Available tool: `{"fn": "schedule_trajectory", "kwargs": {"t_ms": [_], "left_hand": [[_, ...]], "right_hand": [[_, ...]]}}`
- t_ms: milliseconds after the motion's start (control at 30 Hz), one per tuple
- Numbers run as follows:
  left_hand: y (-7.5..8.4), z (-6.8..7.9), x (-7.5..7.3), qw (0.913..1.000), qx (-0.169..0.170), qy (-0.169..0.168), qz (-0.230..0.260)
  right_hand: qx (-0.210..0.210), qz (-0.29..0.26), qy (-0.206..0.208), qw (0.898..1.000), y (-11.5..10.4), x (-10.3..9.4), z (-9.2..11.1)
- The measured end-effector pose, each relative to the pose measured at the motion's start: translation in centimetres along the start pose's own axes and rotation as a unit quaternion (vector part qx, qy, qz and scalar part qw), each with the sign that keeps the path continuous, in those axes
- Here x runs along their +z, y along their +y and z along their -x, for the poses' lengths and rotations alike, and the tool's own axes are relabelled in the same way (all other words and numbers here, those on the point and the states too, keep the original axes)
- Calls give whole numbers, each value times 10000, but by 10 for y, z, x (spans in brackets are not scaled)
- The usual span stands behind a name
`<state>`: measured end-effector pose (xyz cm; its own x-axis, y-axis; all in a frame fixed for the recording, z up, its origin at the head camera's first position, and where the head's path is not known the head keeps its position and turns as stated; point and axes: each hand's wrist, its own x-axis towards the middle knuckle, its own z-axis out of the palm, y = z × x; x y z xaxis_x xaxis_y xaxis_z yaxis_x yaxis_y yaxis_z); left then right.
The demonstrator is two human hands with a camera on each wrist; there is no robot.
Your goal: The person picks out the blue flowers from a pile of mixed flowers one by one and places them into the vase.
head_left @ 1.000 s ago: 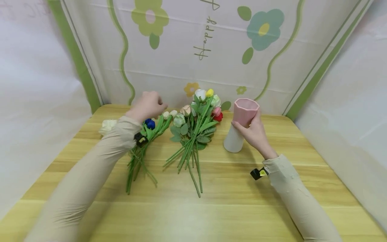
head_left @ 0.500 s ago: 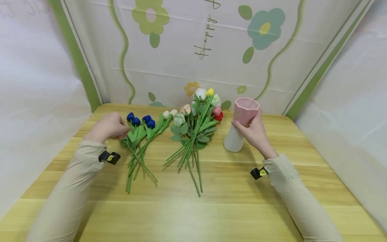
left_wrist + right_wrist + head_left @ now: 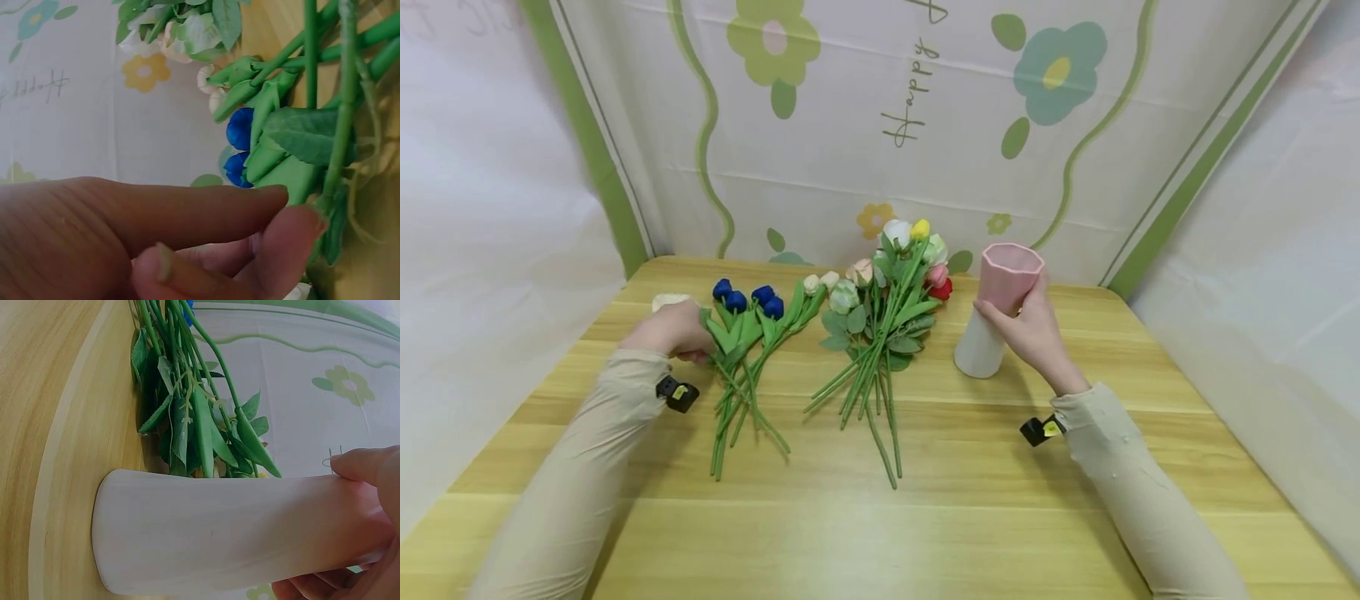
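Observation:
A pink-and-white vase (image 3: 983, 348) stands upright on the table at the right. My right hand (image 3: 1033, 325) grips its pink upper part, thumb in front; in the right wrist view the vase's white body (image 3: 212, 534) spans the frame. On the far left, my left hand (image 3: 672, 329) pinches a green leafy stem (image 3: 340, 144) between its fingertips. A white flower (image 3: 668, 300) shows just behind that hand, mostly hidden. Blue tulips (image 3: 736, 302) lie right beside the left hand, their green stems crossing toward me.
A mixed bunch of artificial flowers (image 3: 887, 325) lies mid-table, with white, yellow, pink and red heads and long stems. Small cream tulips (image 3: 812, 285) lie between it and the blue ones. A printed cloth (image 3: 850, 150) hangs behind the wooden table (image 3: 865, 533).
My left hand has come from above the blue tulips, left and down to the white flower's stem, uncovering the blue tulips. My right hand and the vase stay put.

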<state>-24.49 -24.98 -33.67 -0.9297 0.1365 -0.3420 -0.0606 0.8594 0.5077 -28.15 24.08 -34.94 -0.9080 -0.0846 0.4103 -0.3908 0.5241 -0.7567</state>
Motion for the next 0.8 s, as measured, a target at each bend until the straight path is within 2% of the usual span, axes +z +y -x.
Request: {"fn": "schedule_trajectory", "kwargs": {"t_ms": [133, 333, 500, 800], "left_hand": [[-3, -4, 2, 9999, 80, -43, -100], [-5, -9, 8, 9992, -120, -215, 318], [-6, -14, 12, 9990, -296, -274, 178], [-11, -14, 14, 9992, -322, -201, 150]], "right_hand": [[-34, 94, 60, 9999, -1, -1, 0], [34, 158, 49, 9999, -2, -2, 2], [62, 125, 50, 9999, -1, -2, 2], [62, 57, -12, 10000, -1, 0, 1]]}}
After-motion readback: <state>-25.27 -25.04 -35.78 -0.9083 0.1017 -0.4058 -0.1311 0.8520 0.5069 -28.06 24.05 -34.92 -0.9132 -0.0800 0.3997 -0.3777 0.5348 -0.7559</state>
